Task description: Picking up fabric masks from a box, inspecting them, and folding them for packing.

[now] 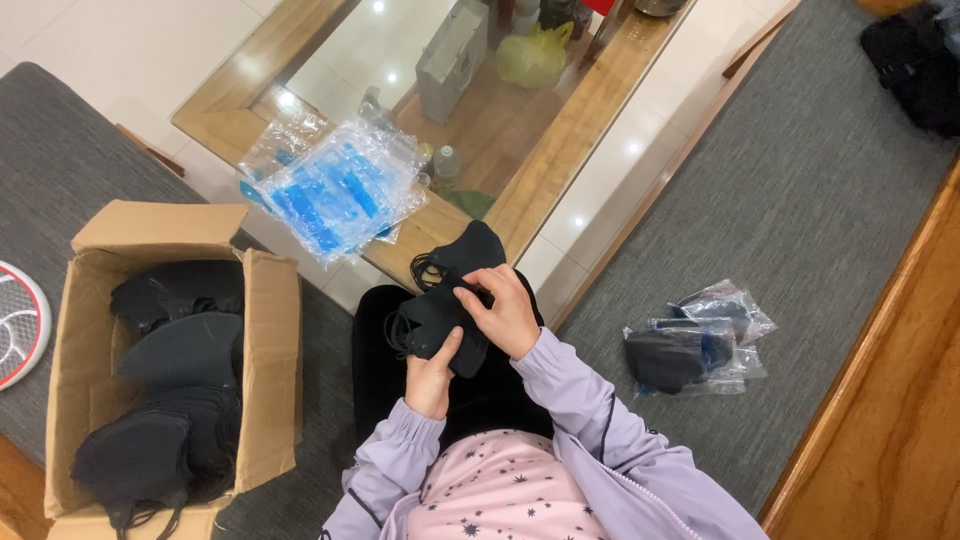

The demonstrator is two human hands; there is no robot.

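Over the lap, both hands, left [432, 378] and right [508, 312], pinch black face masks [445, 300].

Lighting is even, indoor and moderately bright, from overhead lamps. Round glare spots mark the glass tabletop [470, 110] and floor tiles [600, 180] toward 12 o'clock. Focus is sharp centrally; edges bow slightly.
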